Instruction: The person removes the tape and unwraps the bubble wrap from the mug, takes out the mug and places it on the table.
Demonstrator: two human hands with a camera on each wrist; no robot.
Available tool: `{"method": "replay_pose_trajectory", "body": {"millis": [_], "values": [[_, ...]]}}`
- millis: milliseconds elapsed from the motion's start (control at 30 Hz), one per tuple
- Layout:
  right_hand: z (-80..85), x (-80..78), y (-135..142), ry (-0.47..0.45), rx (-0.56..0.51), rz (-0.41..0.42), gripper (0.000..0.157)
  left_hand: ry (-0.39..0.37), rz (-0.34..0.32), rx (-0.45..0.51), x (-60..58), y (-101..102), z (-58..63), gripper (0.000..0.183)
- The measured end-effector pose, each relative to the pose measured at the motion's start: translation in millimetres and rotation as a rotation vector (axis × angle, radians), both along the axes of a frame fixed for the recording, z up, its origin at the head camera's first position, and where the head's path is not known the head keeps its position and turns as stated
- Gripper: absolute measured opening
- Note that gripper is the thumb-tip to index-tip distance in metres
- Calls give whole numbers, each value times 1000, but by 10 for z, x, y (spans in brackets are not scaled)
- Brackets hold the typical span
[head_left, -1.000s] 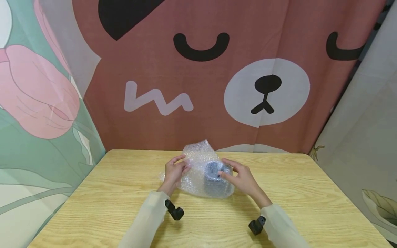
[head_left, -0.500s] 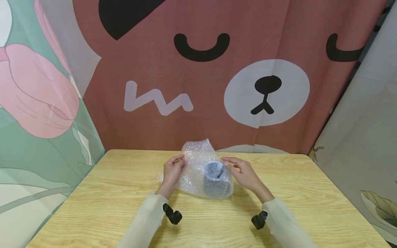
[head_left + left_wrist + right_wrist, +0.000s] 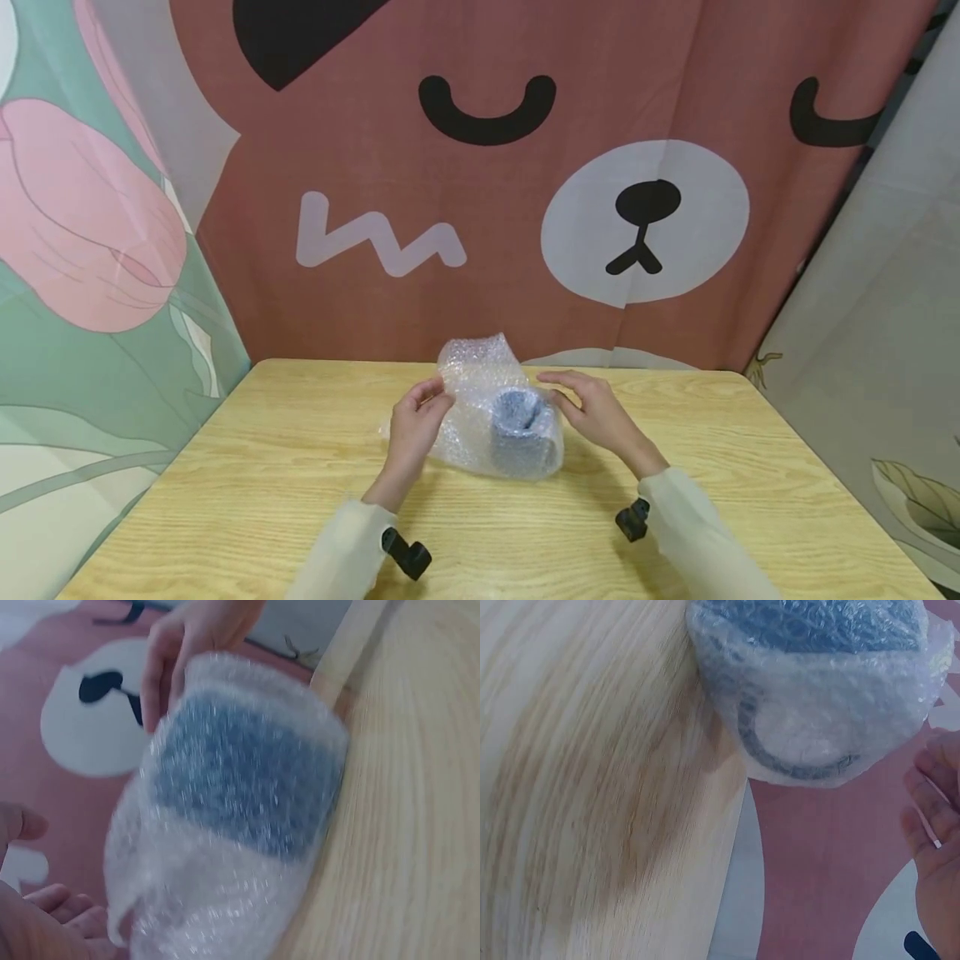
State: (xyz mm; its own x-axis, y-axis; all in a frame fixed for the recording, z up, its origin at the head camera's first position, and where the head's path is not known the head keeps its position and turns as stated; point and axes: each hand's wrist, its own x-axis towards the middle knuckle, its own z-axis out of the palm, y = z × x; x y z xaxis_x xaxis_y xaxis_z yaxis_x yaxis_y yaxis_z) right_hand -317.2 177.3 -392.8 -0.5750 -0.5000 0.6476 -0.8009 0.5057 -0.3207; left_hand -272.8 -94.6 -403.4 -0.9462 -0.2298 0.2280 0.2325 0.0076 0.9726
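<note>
Pale wood grain covers the table (image 3: pixel 510 542) on my feed, with a brown bear-print curtain (image 3: pixel 375 158) hanging behind it. Working outward from the fingers, I find those of the left hand (image 3: pixel 415 421) loosely bent, thumb apart, with nothing grasped that I can make out; they are right beside the left side of the bubble wrap (image 3: pixel 468 417), and whether a fingertip brushes it I cannot tell. Those of the right hand (image 3: pixel 596 412) are released as well, and in the right wrist view the curtain shows between them and the plastic. Between the two hands, on the table, a blue round thing (image 3: pixel 521 450) sits inside the wrap, toward its right end, ring-shaped top facing up; the plastic blurs it too much for me to name. What I judge any grasp would turn on is that offset: from the right hand the blue round thing lies just to the left and a little nearer to the wearer, while from the left hand it lies off to the right, past a stretch of loose wrap, so the right hand is closer. The whole wrap's long axis, as I read it, slants from back left to front right. Farther out, black wrist cameras (image 3: pixel 407 554) sit at the cuffs of cream sleeves (image 3: pixel 341 550).
</note>
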Motion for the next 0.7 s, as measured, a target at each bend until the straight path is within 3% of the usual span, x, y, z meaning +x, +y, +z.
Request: {"method": "replay_pose_trajectory", "body": {"millis": [167, 333, 567, 700], "values": [[9, -51, 22, 65, 33, 30, 35, 18, -63, -119, 227, 97, 55, 42], [20, -94, 41, 78, 51, 64, 34, -11, -65, -233, 362, 170, 22, 49], [61, -135, 50, 113, 72, 133, 34, -85, -116, -228, 343, 297, -113, 74], [104, -163, 49, 133, 90, 178, 33, -89, -117, -233, 303, 387, -149, 82]]}}
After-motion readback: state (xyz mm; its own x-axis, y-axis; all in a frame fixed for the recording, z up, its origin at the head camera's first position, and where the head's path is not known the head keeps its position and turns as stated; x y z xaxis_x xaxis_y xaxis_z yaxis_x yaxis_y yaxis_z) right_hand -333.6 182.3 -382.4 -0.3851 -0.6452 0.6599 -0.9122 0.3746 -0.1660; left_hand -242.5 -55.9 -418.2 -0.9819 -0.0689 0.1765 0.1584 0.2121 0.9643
